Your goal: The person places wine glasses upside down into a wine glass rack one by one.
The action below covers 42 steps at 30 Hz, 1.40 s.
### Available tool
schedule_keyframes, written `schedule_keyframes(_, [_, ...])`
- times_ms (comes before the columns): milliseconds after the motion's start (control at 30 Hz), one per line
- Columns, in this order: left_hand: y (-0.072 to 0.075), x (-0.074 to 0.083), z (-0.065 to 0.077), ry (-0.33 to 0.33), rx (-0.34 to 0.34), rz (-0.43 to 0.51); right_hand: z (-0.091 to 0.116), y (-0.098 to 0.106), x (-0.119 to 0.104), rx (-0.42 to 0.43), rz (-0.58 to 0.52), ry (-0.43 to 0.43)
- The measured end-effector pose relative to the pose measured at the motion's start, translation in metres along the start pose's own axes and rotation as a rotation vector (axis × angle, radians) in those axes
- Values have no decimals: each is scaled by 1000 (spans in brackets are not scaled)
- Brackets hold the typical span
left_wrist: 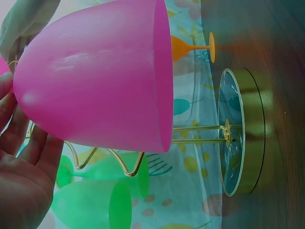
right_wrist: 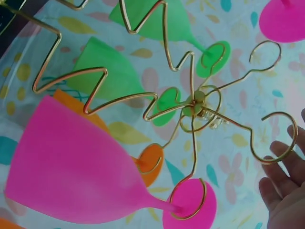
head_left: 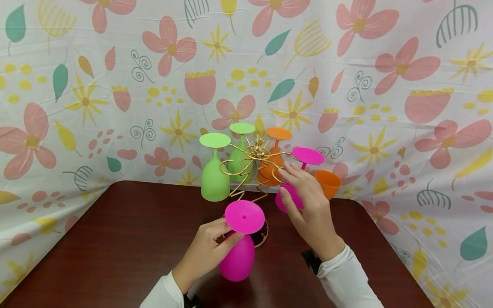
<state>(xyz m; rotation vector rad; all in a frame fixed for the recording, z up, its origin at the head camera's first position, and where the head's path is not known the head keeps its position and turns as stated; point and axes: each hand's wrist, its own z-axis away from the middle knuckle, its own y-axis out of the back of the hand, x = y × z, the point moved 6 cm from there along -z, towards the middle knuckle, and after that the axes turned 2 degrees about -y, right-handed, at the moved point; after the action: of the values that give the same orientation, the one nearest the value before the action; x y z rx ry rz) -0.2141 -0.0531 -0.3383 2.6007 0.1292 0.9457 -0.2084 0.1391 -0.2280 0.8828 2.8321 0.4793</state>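
My left hand (head_left: 209,244) holds a pink goblet (head_left: 239,256) upside down, with thumb and fingers at its stem just under the foot. Its bowl hangs in front of a gold wire glass rack (head_left: 259,150). My right hand (head_left: 310,205) is raised at the rack's right side, fingers extended. In the right wrist view its fingertips (right_wrist: 269,191) lie by an unoccupied hook (right_wrist: 290,143); whether they touch it I cannot tell. Upside down on other hooks hang two green goblets (head_left: 215,177), an orange goblet (head_left: 271,169) and a second pink goblet (head_left: 308,156), partly behind my right hand.
Another orange goblet (head_left: 328,183) stands upright on the dark wooden table (head_left: 154,244), behind my right hand. The rack's round, gold-rimmed base (left_wrist: 252,129) sits on the table behind the held goblet. A flower-print cloth (head_left: 115,85) encloses the table's back and sides.
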Motion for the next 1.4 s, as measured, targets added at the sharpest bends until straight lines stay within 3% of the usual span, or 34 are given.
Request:
schedule_keyframes(267, [1,-1,2,-23,-4,-32,-4,-5,-3,4,28,63])
schedule_keyframes(800, [13,-3,-1,-5,34,-21,-1,-9,1,-40,35,42])
schedule_keyframes(1233, [49,-4,-8,30,116,-116,-3,-6,1,-34,60,50])
schedule_keyframes(1400, [67,1,-16,4,166,-142,-4,-6,-1,-36,58,80])
